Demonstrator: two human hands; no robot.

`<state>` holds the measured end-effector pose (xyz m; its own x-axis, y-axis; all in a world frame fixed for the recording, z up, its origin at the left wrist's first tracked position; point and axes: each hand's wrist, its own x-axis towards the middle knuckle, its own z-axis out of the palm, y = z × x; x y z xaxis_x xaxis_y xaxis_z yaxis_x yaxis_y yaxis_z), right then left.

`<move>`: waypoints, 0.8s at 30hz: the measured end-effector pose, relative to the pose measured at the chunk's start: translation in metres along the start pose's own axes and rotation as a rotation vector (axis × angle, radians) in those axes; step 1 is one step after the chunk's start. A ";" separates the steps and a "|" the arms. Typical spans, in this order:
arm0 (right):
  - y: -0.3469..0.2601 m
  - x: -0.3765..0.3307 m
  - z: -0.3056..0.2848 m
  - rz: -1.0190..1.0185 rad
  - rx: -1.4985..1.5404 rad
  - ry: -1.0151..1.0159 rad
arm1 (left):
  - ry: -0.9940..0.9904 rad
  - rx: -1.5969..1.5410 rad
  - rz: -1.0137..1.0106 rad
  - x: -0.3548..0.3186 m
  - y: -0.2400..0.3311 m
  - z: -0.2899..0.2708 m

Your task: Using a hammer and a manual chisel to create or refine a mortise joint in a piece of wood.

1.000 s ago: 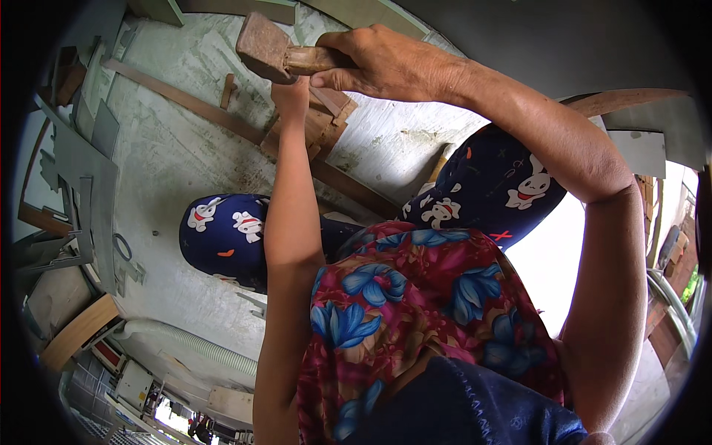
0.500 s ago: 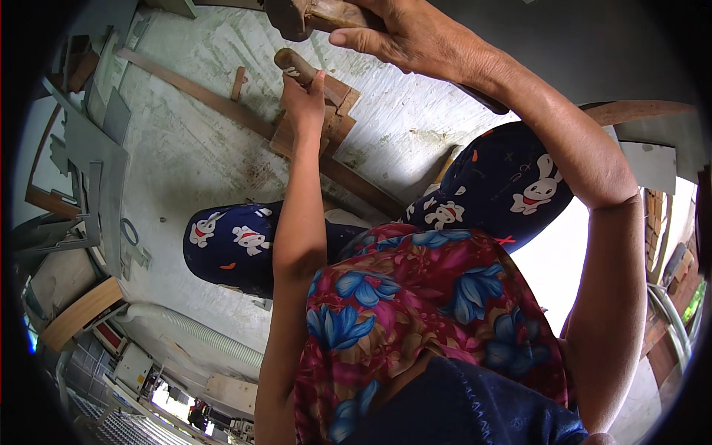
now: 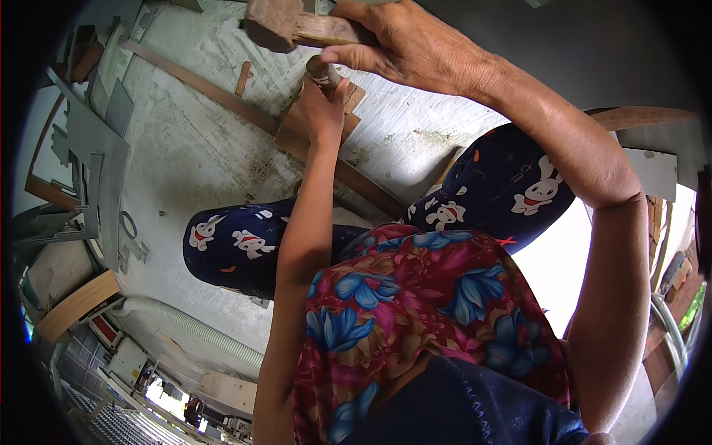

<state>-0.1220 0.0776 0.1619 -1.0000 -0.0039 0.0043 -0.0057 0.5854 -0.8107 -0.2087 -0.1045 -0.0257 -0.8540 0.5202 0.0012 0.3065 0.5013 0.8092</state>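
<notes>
My left hand (image 3: 324, 111) is wrapped round the thick wooden handle of a chisel-like tool (image 3: 319, 68), its top end pointing up at me. The tool's lower end is hidden by the hand. Beneath it lie small flat wooden blocks (image 3: 295, 133), stacked across a long brown wooden strip (image 3: 211, 90) on the floor. My right hand (image 3: 415, 48) grips the wooden shaft of a hammer (image 3: 273, 24) with a blocky brown head. That head is raised just above and to the left of the tool's handle, apart from it.
Pale, stained floor (image 3: 208, 170) spreads around my legs. Grey sheet offcuts (image 3: 100, 156) pile up at the left. A ribbed white hose (image 3: 196, 326) runs at the lower left, near a curved wooden board (image 3: 78, 305). A small wood scrap (image 3: 243, 78) lies beyond the strip.
My left hand has moved right with the chisel-like tool, which now stands more upright. The hammer head has shifted left and lower in the picture, showing more of it.
</notes>
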 end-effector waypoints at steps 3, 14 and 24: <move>-0.015 0.009 0.006 0.121 0.021 -0.004 | 0.034 0.061 0.033 0.000 0.000 -0.005; -0.002 0.015 0.027 0.133 -0.168 -0.029 | 0.074 -0.017 0.031 0.000 -0.003 -0.004; 0.012 0.009 0.038 0.196 -0.264 -0.089 | 0.021 0.057 0.018 0.002 -0.004 0.004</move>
<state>-0.1311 0.0544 0.1298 -0.9781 0.0655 -0.1977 0.1753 0.7714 -0.6117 -0.2096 -0.1028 -0.0317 -0.8566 0.5152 0.0277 0.3442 0.5308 0.7744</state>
